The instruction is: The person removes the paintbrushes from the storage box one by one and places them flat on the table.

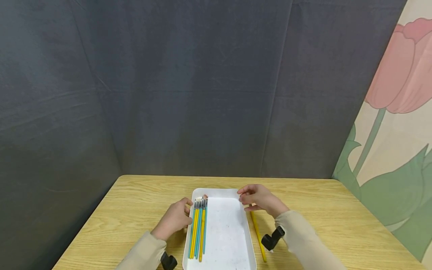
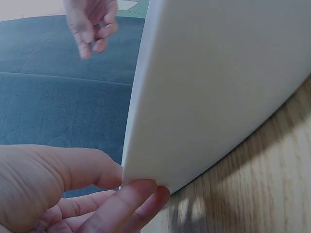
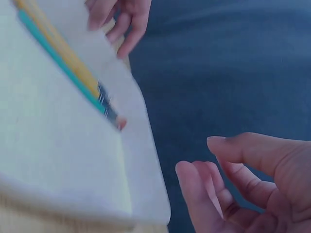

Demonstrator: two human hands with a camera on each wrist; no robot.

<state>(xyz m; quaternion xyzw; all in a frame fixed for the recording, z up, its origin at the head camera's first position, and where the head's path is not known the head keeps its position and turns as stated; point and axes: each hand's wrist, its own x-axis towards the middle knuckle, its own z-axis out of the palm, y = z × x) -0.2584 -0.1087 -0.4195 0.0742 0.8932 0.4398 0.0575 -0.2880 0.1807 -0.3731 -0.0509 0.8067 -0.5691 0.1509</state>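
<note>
A shallow white tray (image 1: 229,232) lies lengthwise on the table. Several paintbrushes (image 1: 199,228) with yellow and teal handles lie side by side along its left wall, bristles toward the far end. My left hand (image 1: 175,217) is at the tray's left side; in the left wrist view its thumb and fingers (image 2: 119,206) pinch the tray's edge. By the far right corner, my right hand (image 1: 260,198) has loosely bent fingers with nothing between them. The right wrist view shows a gap between that hand (image 3: 243,179) and the tray. One yellow paintbrush (image 1: 258,236) lies outside the tray, its far end hidden under the right hand.
The wooden table (image 1: 111,225) extends to both sides of the tray. A dark grey cloth (image 1: 202,93) hangs behind and to the left. On the right is a panel with a painted pink tulip (image 1: 395,71). Black wrist cameras (image 1: 273,238) sit on the sleeves.
</note>
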